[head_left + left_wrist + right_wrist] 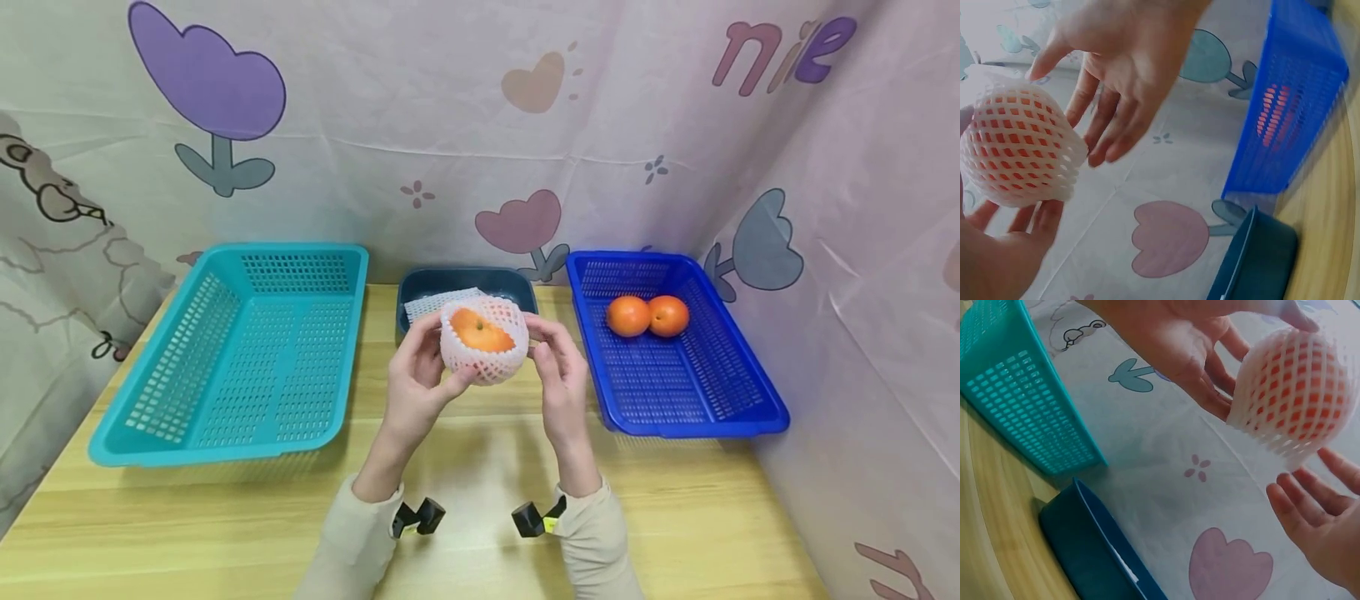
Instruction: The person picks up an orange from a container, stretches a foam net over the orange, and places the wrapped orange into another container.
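In the head view my left hand holds an orange wrapped in a white foam net sleeve, thumb on the near side and fingers behind. The sleeve's open rim leaves the top of the fruit bare, with its stem spot showing. At the fruit's right side is my right hand, its fingers loosely bent with the tips at the sleeve. The right wrist view shows those fingertips beside the sleeve's edge; whether they press it I cannot tell. Both hands are raised above the table.
Behind the hands stands a dark teal box with flat white foam netting inside. A turquoise basket is on the left. The blue basket on the right holds two oranges. A printed curtain hangs behind the wooden table.
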`<state>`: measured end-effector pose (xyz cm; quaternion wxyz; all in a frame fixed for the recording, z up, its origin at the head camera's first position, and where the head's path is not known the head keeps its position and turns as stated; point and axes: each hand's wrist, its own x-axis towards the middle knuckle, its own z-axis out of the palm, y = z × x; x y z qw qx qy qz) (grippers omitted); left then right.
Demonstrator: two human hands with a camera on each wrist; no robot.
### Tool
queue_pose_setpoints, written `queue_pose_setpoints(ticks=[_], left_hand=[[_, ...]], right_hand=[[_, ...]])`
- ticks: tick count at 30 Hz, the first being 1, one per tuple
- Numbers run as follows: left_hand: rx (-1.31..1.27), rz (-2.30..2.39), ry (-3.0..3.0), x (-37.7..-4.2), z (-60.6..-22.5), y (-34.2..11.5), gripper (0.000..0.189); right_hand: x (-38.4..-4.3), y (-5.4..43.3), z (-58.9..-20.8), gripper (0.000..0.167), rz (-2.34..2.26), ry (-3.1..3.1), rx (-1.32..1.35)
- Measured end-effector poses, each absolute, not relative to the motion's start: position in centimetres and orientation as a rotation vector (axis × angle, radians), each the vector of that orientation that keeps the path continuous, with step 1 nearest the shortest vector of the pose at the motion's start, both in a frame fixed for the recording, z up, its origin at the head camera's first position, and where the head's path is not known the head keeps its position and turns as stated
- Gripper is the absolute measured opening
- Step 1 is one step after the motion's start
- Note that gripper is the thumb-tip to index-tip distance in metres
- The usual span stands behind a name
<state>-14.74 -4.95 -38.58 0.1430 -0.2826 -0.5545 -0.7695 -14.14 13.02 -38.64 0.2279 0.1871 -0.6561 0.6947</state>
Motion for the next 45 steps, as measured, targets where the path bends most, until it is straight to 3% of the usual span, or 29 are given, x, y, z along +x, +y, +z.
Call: queue_pose_setpoints(ticks=[6,12,20,29,45], left_hand=[[-0.711,-2.368,-1.666,-14.52,-38.46,-4.94,0.059],[-0.701,-2.377,-1.737,-14.51,-38.40,-4.87,0.055],[-0.610,-2.334,-1.846,-14.69,-38.26,-5.06,0.049],[-0.683,-2.197,-2.019,-14.89,-38.70,-5.14,0.077],[-0.740,-2.236,-1.878,-14.90,-38.59,-5.07,0.084]], right_hand=[[-14.37,13.00,-39.02,0.076,2.021,-1.789,0.641],[-14.30,12.97,-39.05,0.081,2.009,-1.890,0.666],[-14.24,12.92,-38.95,0.064,2.097,-1.924,0.565],[-14.19,12.54,-38.52,0.044,2.242,-1.889,0.380],[-14.34,12.56,-38.51,0.045,2.235,-1.965,0.461]])
